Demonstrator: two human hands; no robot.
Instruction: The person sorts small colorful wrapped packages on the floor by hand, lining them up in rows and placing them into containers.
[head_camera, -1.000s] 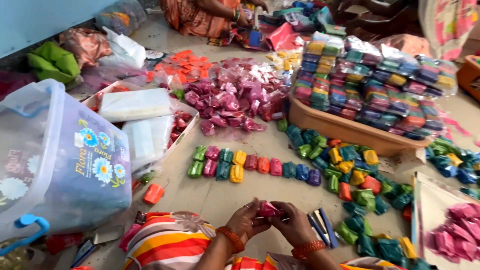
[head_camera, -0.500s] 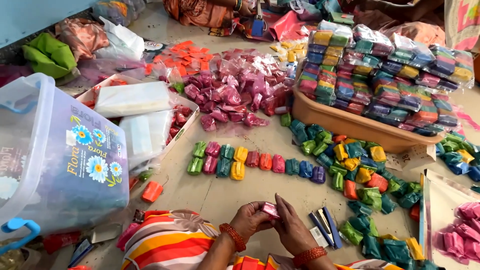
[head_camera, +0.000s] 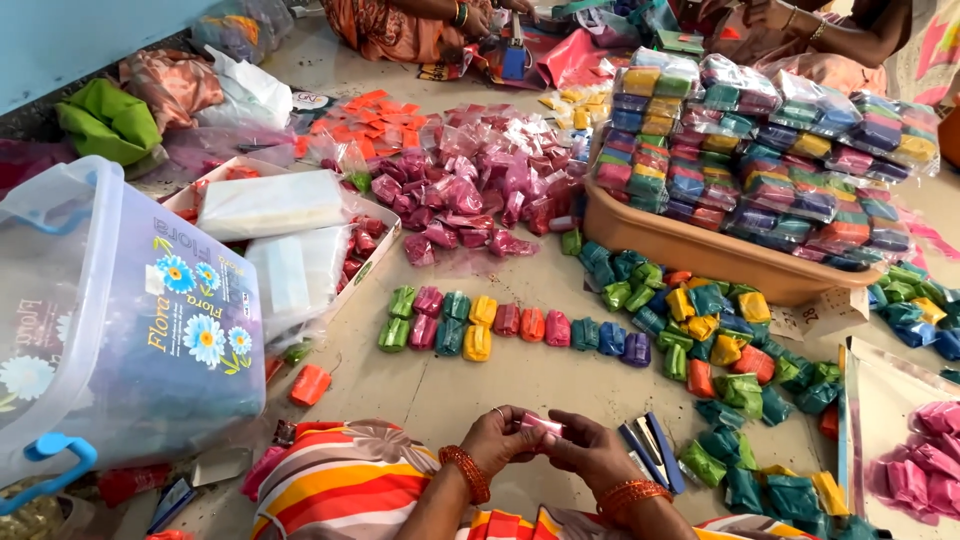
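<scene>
Both my hands meet low in the centre of the view, over the floor. My left hand (head_camera: 497, 438) and my right hand (head_camera: 590, 455) pinch a small pink packet (head_camera: 541, 425) between their fingertips. Orange bangles circle both wrists. Just beyond my hands lies a row of small colourful packets (head_camera: 500, 325) in green, pink, yellow, red and blue. A loose heap of similar packets (head_camera: 720, 350) spreads to the right of it. My striped orange, white and yellow garment (head_camera: 340, 490) covers my knee at the bottom.
A clear plastic tub (head_camera: 110, 320) with a flower print stands at left. A box (head_camera: 290, 240) of white packs sits behind it. A pile of pink bags (head_camera: 470, 195) lies mid-floor, a tan tray (head_camera: 700, 250) of stacked bundles at right. Other people sit at the top.
My hands have stayed together on the pink packet, shifting slightly left and turning it. The view has tilted a little downward.
</scene>
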